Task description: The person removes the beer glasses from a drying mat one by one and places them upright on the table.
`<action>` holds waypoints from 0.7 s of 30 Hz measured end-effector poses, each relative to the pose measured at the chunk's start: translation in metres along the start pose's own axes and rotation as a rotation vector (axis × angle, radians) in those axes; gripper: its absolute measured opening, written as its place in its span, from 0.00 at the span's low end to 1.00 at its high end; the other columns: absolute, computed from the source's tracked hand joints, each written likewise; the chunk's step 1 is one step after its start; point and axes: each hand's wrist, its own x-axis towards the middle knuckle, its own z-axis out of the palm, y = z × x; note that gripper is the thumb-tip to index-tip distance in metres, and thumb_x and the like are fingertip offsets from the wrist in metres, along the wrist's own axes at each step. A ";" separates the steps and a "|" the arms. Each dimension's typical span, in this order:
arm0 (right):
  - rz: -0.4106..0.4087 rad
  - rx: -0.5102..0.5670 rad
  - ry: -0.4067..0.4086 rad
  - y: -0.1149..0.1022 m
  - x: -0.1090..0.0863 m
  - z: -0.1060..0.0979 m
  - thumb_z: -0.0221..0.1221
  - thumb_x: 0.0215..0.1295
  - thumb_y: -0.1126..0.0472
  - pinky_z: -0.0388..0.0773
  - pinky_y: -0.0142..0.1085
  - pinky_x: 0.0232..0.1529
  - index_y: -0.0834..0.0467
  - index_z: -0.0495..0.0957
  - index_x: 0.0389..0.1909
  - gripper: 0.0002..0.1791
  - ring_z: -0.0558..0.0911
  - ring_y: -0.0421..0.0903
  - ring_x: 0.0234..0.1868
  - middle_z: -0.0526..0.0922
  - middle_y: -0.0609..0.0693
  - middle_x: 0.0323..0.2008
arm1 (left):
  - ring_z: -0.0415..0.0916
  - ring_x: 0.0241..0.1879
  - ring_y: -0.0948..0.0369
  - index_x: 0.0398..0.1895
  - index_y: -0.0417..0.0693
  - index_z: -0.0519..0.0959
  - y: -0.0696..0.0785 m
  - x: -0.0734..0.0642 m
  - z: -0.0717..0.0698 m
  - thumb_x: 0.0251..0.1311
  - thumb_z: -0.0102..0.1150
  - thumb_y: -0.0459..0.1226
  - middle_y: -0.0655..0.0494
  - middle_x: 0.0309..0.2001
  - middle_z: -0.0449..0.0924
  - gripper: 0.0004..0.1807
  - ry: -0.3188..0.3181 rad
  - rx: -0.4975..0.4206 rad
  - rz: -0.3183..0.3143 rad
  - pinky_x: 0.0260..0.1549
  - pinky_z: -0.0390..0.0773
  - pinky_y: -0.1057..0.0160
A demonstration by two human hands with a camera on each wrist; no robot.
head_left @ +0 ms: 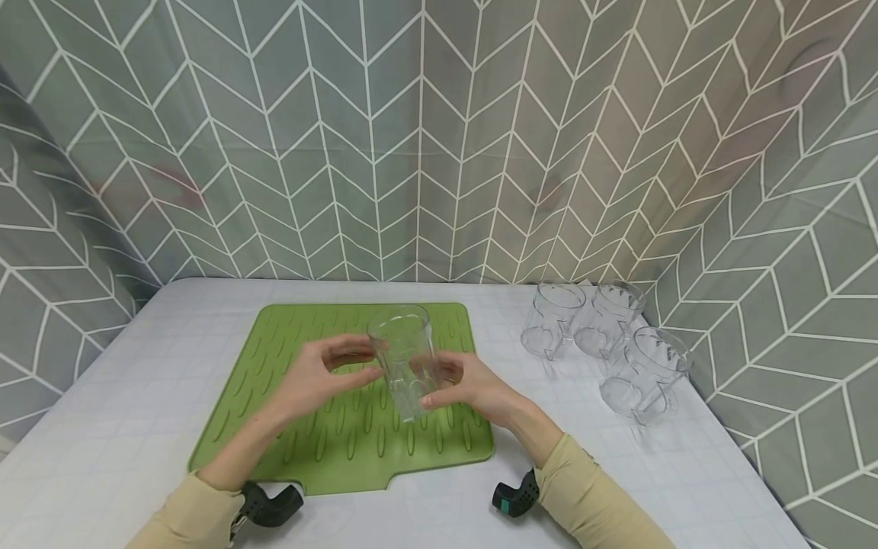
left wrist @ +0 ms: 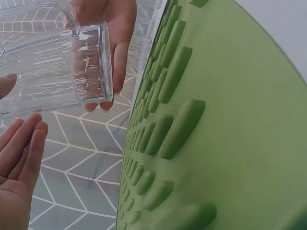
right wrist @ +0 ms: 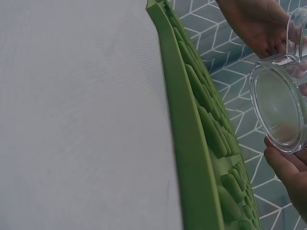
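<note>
Above the green drying mat, a clear glass mug is tilted, its base toward me and its rim away. My right hand grips it near the base, thumb in front and fingers behind. On the other side, my left hand holds the mug higher up between thumb and fingertips. The left wrist view shows the mug's handle on the right hand's side, with the left fingers against the wall. In the right wrist view the round base faces the camera.
Three more clear glass mugs stand at the right of the white table: a left one, a middle one and a nearer one. A patterned curtain hangs behind and along both sides.
</note>
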 end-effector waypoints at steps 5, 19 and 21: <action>0.012 0.005 0.013 0.000 0.000 0.001 0.72 0.55 0.62 0.64 0.49 0.73 0.57 0.70 0.69 0.38 0.70 0.52 0.70 0.75 0.54 0.67 | 0.78 0.58 0.44 0.57 0.45 0.79 0.002 0.000 0.002 0.56 0.73 0.39 0.50 0.56 0.83 0.25 -0.001 -0.014 -0.012 0.56 0.81 0.52; 0.007 0.053 0.031 -0.004 -0.001 0.005 0.71 0.55 0.63 0.69 0.46 0.70 0.60 0.67 0.70 0.41 0.75 0.54 0.66 0.77 0.58 0.64 | 0.79 0.57 0.45 0.58 0.45 0.78 0.003 -0.001 0.006 0.55 0.74 0.39 0.49 0.56 0.83 0.27 0.003 -0.005 -0.028 0.57 0.79 0.45; 0.001 0.056 0.029 -0.004 -0.001 0.005 0.71 0.55 0.64 0.70 0.46 0.69 0.59 0.68 0.70 0.40 0.75 0.53 0.66 0.77 0.57 0.64 | 0.78 0.57 0.44 0.59 0.44 0.78 0.003 -0.001 0.006 0.55 0.74 0.39 0.48 0.56 0.83 0.27 0.003 -0.002 -0.028 0.57 0.78 0.43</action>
